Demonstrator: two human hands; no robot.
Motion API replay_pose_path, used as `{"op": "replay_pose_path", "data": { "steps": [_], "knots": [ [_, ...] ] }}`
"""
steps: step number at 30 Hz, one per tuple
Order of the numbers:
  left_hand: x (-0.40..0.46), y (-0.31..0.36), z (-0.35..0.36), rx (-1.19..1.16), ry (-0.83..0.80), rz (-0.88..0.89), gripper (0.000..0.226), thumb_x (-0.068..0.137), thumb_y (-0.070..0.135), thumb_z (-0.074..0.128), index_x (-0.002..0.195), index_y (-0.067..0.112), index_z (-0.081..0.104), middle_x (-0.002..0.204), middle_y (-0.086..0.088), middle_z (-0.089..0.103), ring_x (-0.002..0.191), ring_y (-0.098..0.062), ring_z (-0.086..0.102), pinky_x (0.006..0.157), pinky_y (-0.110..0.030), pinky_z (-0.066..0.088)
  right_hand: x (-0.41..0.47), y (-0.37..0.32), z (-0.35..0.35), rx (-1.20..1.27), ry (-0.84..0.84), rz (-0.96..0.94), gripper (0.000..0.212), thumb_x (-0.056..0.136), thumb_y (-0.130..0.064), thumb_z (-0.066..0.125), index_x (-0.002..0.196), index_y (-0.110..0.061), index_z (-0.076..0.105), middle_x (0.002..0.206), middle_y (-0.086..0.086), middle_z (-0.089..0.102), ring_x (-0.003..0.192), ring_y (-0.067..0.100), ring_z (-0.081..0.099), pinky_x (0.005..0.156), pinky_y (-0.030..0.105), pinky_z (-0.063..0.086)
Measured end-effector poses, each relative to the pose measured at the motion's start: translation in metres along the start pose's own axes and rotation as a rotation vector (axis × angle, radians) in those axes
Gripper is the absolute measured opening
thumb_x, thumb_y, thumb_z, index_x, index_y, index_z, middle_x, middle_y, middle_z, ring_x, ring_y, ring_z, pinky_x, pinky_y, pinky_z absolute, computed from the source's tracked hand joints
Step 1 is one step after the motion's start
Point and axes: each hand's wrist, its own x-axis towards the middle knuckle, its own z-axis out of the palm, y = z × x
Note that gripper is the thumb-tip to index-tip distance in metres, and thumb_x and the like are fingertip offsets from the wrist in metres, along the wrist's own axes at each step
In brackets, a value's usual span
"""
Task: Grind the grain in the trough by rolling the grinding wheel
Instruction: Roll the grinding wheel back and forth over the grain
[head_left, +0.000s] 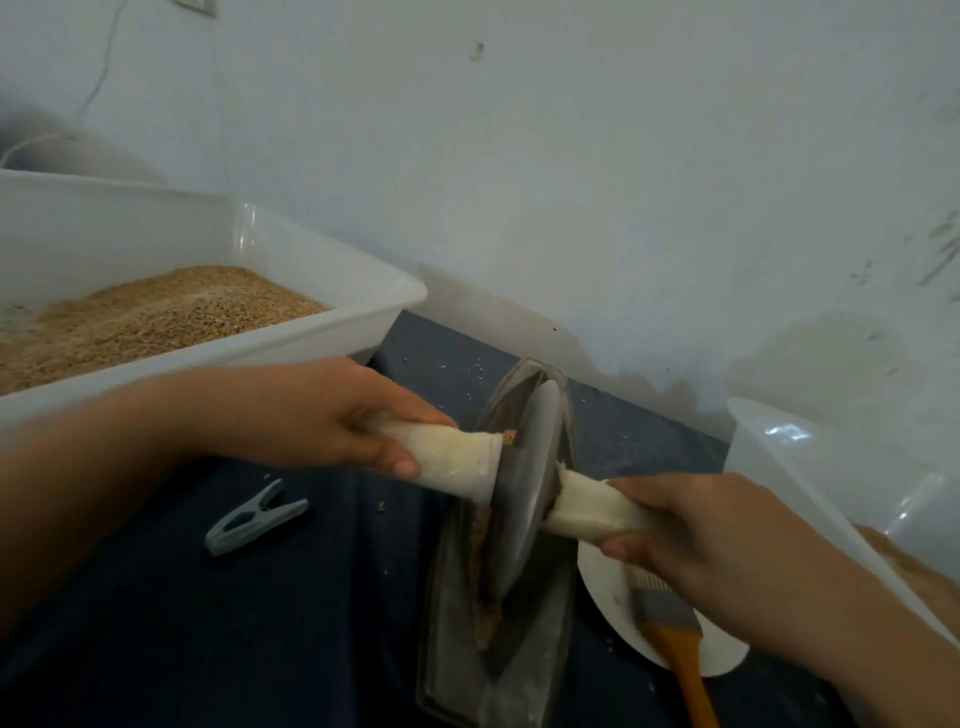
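The grinding wheel (524, 488) stands on edge in the narrow metal trough (452, 649), with a strip of brown grain (485, 587) along the groove beside it. The left hand (332, 415) grips the white-wrapped left handle (452, 457); the right hand (691, 530) grips the right handle (587, 509). Nearby lie a clothespin (254, 517), a brush (675, 639) on a white plate (727, 654), and a white tub (332, 317) of grain.
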Motion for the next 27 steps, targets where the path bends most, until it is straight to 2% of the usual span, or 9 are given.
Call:
{"op": "replay_pose_path", "data": {
  "steps": [4,7,10,14,16,18,22,25,27],
  "knots": [
    [0.016,-0.011,0.026,0.471,0.325,-0.046,0.05,0.09,0.043,0.052,0.137,0.046,0.034,0.116,0.02,0.054,0.109,-0.002,0.049,0.088,-0.02,0.034,0.021,0.006,0.032,-0.116,0.234,0.052,0.043,0.089,-0.051,0.046,0.13,-0.04,0.043,0.114,-0.017,0.059,0.104,0.004,0.051,0.091,0.021,0.035],
    [0.024,-0.015,0.034,0.592,0.449,0.009,0.053,0.091,0.045,0.048,0.141,0.041,0.031,0.121,0.016,0.054,0.111,-0.005,0.047,0.088,-0.023,0.031,0.023,0.01,0.039,-0.101,0.244,0.08,0.047,0.09,-0.048,0.048,0.135,-0.037,0.04,0.122,-0.015,0.057,0.111,0.006,0.049,0.099,0.024,0.032],
    [0.019,-0.013,0.023,0.425,0.337,0.007,0.048,0.088,0.042,0.057,0.133,0.049,0.038,0.115,0.021,0.056,0.105,0.003,0.049,0.091,-0.022,0.036,0.018,0.009,0.03,-0.133,0.192,0.024,0.041,0.088,-0.053,0.048,0.126,-0.039,0.046,0.11,-0.017,0.059,0.1,0.005,0.05,0.087,0.021,0.035],
    [-0.001,-0.005,-0.002,-0.076,-0.031,0.004,0.041,0.082,0.041,0.062,0.119,0.053,0.051,0.108,0.03,0.062,0.1,0.009,0.056,0.083,-0.008,0.039,0.002,0.004,0.003,-0.115,0.049,-0.081,0.044,0.08,-0.067,0.045,0.111,-0.037,0.054,0.089,-0.017,0.059,0.083,-0.001,0.051,0.067,0.015,0.035],
    [-0.007,-0.002,-0.009,-0.148,-0.134,0.025,0.043,0.08,0.043,0.061,0.123,0.047,0.053,0.111,0.027,0.063,0.1,0.007,0.059,0.081,-0.005,0.039,-0.011,0.002,-0.008,-0.05,0.011,-0.094,0.048,0.074,-0.074,0.042,0.107,-0.04,0.052,0.084,-0.018,0.059,0.082,-0.004,0.051,0.066,0.016,0.04],
    [-0.008,-0.001,-0.01,-0.165,-0.135,0.034,0.044,0.08,0.044,0.061,0.123,0.047,0.053,0.11,0.028,0.063,0.099,0.008,0.058,0.081,-0.004,0.039,-0.015,0.001,-0.011,-0.036,-0.001,-0.081,0.044,0.074,-0.074,0.041,0.103,-0.042,0.052,0.081,-0.018,0.059,0.079,-0.004,0.052,0.065,0.016,0.041],
    [0.006,-0.005,0.008,0.092,0.099,-0.01,0.041,0.084,0.042,0.06,0.119,0.059,0.045,0.105,0.031,0.06,0.099,0.01,0.054,0.083,-0.011,0.037,0.006,0.004,0.009,-0.043,0.061,-0.003,0.032,0.084,-0.058,0.048,0.11,-0.04,0.055,0.082,-0.016,0.06,0.072,-0.002,0.051,0.064,0.014,0.036],
    [0.02,-0.014,0.031,0.509,0.391,-0.02,0.05,0.09,0.04,0.053,0.137,0.044,0.035,0.12,0.017,0.055,0.108,-0.005,0.049,0.09,-0.022,0.033,0.023,0.011,0.032,-0.13,0.217,0.07,0.044,0.089,-0.052,0.046,0.131,-0.039,0.044,0.115,-0.017,0.06,0.103,0.004,0.053,0.089,0.021,0.037],
    [0.025,-0.016,0.039,0.576,0.471,-0.016,0.052,0.092,0.042,0.049,0.141,0.04,0.032,0.124,0.015,0.053,0.11,-0.007,0.046,0.09,-0.023,0.028,0.026,0.015,0.041,-0.154,0.25,0.092,0.051,0.091,-0.051,0.043,0.139,-0.036,0.036,0.127,-0.017,0.053,0.116,0.006,0.047,0.099,0.022,0.03]
  ]
}}
